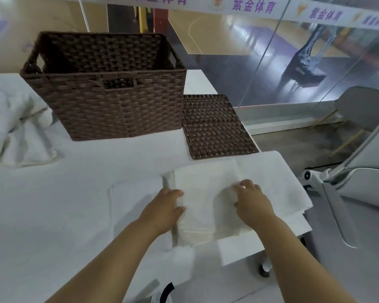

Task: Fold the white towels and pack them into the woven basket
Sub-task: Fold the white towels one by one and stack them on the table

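A folded white towel lies on the white table near its front right corner, on top of other flat white towels. My left hand grips the folded towel's left edge, fingers curled round it. My right hand lies on the towel's right part with fingers bent, pinching a bit of cloth. The dark brown woven basket stands farther back, left of centre, and its inside looks bare. Its flat woven lid lies to its right.
A heap of unfolded white towels sits at the table's left edge. The table's right edge runs close past the towels, with grey chairs just beyond. A glass wall stands behind the table.
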### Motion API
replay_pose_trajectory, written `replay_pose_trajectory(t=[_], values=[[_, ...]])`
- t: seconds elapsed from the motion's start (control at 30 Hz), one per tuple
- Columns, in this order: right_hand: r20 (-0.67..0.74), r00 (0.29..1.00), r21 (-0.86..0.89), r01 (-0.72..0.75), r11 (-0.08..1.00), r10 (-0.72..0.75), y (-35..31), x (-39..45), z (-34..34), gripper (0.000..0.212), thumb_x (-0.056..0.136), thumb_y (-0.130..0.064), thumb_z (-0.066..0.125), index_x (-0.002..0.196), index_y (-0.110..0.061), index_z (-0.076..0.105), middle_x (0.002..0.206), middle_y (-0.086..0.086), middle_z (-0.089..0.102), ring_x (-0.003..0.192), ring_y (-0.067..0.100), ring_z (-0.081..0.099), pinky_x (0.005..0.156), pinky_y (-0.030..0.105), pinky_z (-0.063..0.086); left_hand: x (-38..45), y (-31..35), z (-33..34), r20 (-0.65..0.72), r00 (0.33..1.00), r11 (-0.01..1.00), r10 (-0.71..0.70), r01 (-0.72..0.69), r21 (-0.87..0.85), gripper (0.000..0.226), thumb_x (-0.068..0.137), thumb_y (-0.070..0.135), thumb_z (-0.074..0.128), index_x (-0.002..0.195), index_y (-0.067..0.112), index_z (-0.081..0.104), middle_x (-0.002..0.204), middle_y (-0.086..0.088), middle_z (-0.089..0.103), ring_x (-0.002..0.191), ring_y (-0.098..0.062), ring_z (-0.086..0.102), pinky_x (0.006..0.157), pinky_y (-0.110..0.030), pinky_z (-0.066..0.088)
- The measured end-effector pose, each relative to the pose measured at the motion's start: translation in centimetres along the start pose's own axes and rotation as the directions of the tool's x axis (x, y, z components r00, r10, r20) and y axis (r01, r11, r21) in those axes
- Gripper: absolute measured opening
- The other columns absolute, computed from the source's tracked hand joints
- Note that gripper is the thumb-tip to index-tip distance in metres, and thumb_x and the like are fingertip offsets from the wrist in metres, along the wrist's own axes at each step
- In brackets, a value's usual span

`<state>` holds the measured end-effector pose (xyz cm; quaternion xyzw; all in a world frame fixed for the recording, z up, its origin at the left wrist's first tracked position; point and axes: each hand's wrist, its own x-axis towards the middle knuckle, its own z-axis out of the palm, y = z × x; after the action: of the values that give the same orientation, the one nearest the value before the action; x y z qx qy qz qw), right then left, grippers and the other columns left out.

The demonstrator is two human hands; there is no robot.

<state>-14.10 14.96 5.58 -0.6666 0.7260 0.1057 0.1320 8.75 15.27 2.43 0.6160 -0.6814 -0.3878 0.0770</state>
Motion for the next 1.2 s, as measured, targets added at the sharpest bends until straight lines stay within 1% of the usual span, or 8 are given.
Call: replay_pose_trajectory(t=[0.17,0.33,0.57,0.7,0.8,0.87,1.03,1.2], values=[[-0.084,0.995,-0.001,0.057,0.998,-0.057,-1.5,0.8,-2.7,0.043,0.094,-0.032,0.053,0.134,-0.019,0.046,0.131,0.002,0.048,0.118,0.023,0.046,0.089,0.035,0.045,-0.5,-0.9,-3.3,-0.052,0.998,0.995,0.042,-0.037,0.097,0.029,0.092,0.039,0.052,0.118,0.026,0.055,0.118,0.006,0.054,0.103,-0.012,0.053,0.085,-0.027,0.043],[-0.018,0.977,0.053,0.213,0.976,-0.212,-6.1,2.4,-4.8,0.049,0.093,-0.038,0.054,0.138,-0.022,0.041,0.131,0.001,0.05,0.12,0.02,0.049,0.094,0.036,0.045,-2.0,-4.5,-7.9,-0.162,0.986,0.994,-0.04,0.056,0.092,0.028,0.09,0.045,0.054,0.113,0.03,0.058,0.108,0.012,0.061,0.095,-0.008,0.058,0.079,-0.023,0.044],[0.239,0.872,-0.011,0.441,0.897,-0.426,-16.1,4.2,-4.1,0.054,0.091,-0.041,0.054,0.139,-0.023,0.038,0.133,0.001,0.048,0.122,0.02,0.047,0.1,0.036,0.041,-5.8,-12.9,-13.1,-0.21,0.947,0.952,-0.244,0.275,0.133,0.029,0.09,0.046,0.053,0.112,0.028,0.058,0.108,0.01,0.063,0.098,-0.01,0.059,0.085,-0.028,0.047],[0.322,0.805,-0.035,0.536,0.844,-0.498,-23.1,5.0,-3.1,0.055,0.093,-0.043,0.053,0.141,-0.022,0.036,0.135,0.002,0.047,0.123,0.02,0.045,0.099,0.033,0.04,-8.1,-19.0,-15.6,-0.2,0.914,0.916,-0.354,0.382,0.126,0.026,0.089,0.049,0.053,0.107,0.031,0.057,0.105,0.011,0.064,0.094,-0.01,0.06,0.084,-0.028,0.049],[0.361,0.768,-0.034,0.578,0.815,-0.529,-28.5,5.5,-2.6,0.054,0.093,-0.042,0.053,0.141,-0.022,0.036,0.135,0.002,0.046,0.122,0.02,0.046,0.098,0.032,0.039,-9.7,-23.7,-17.8,-0.2,0.893,0.896,-0.403,0.43,0.109,0.017,0.088,0.051,0.053,0.095,0.036,0.054,0.099,0.011,0.065,0.09,-0.009,0.061,0.083,-0.029,0.05],[0.377,0.755,-0.026,0.587,0.809,-0.536,-32.1,5.8,-2.3,0.054,0.093,-0.042,0.054,0.14,-0.022,0.037,0.135,0.002,0.047,0.121,0.02,0.047,0.098,0.032,0.04,-10.6,-26.6,-19.5,-0.197,0.883,0.887,-0.426,0.45,0.103,0.015,0.087,0.051,0.053,0.091,0.037,0.051,0.097,0.011,0.066,0.087,-0.009,0.062,0.083,-0.031,0.051],[0.377,0.741,-0.043,0.613,0.789,-0.556,-41.2,7.4,-1.7,0.053,0.092,-0.042,0.054,0.139,-0.023,0.038,0.136,0.002,0.047,0.121,0.02,0.048,0.098,0.033,0.041,-11.9,-33.3,-24.3,-0.208,0.863,0.87,-0.46,0.485,0.086,0.019,0.088,0.049,0.054,0.097,0.032,0.056,0.097,0.009,0.066,0.089,-0.009,0.061,0.085,-0.029,0.05],[0.293,0.766,-0.037,0.608,0.793,-0.573,-49.1,9.5,-1.0,0.048,0.094,-0.041,0.051,0.136,-0.02,0.041,0.134,0.003,0.049,0.12,0.022,0.049,0.095,0.035,0.043,-11.0,-39.2,-29.1,-0.204,0.853,0.865,-0.481,0.5,0.049,0.026,0.089,0.047,0.053,0.107,0.029,0.058,0.106,0.008,0.064,0.094,-0.012,0.061,0.087,-0.03,0.048]])
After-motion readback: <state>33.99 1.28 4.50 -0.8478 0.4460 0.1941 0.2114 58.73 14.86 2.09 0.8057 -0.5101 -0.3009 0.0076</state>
